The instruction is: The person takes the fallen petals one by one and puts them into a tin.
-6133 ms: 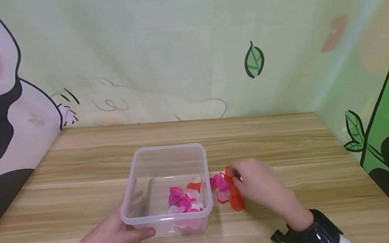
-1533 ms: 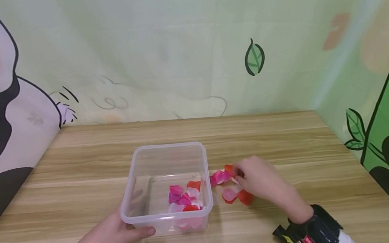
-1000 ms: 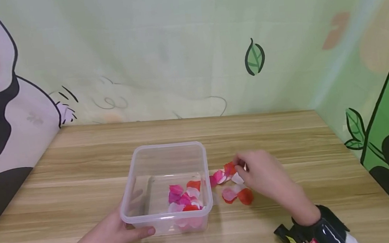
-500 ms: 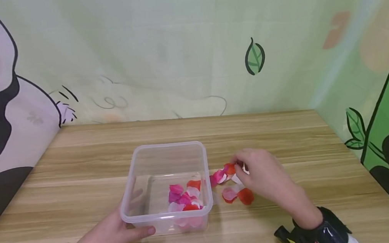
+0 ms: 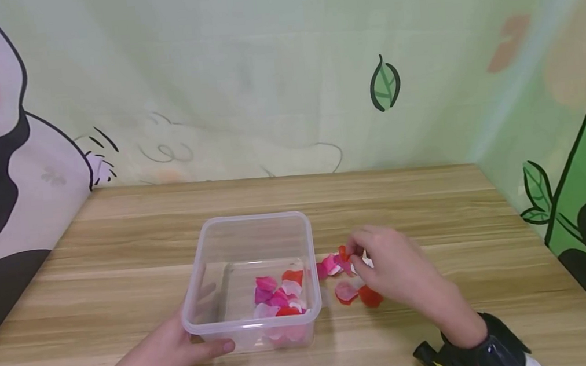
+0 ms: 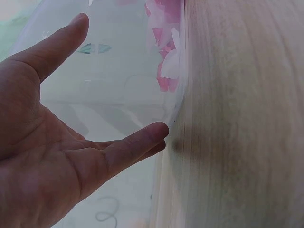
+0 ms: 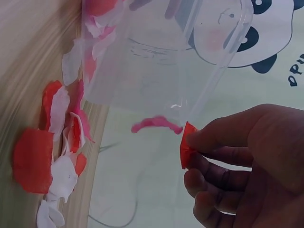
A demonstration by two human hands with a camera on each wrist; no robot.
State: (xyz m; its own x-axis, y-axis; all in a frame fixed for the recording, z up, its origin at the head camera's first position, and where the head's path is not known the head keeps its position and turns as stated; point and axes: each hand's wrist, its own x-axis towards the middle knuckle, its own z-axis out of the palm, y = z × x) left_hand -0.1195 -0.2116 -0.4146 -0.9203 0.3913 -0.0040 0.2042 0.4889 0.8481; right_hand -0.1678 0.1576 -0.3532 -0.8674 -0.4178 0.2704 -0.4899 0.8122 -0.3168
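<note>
The step in hand looks to be picking up a single red petal (image 7: 185, 156): the right hand (image 5: 396, 264) has a narrow grip, pinching it between thumb and fingers above the counter (image 5: 146, 236), right of the clear box (image 5: 248, 325). The left hand (image 5: 174, 347) spreads its grip wide against the box's left and near sides, apparently steadying it. The next move likely calls for carrying left and releasing inside. Counted: one box, two hands, one held; at least eight petals inside (image 5: 280, 297), at least five loose petals (image 5: 371, 296) nearby, overlap hiding exact numbers.
</note>
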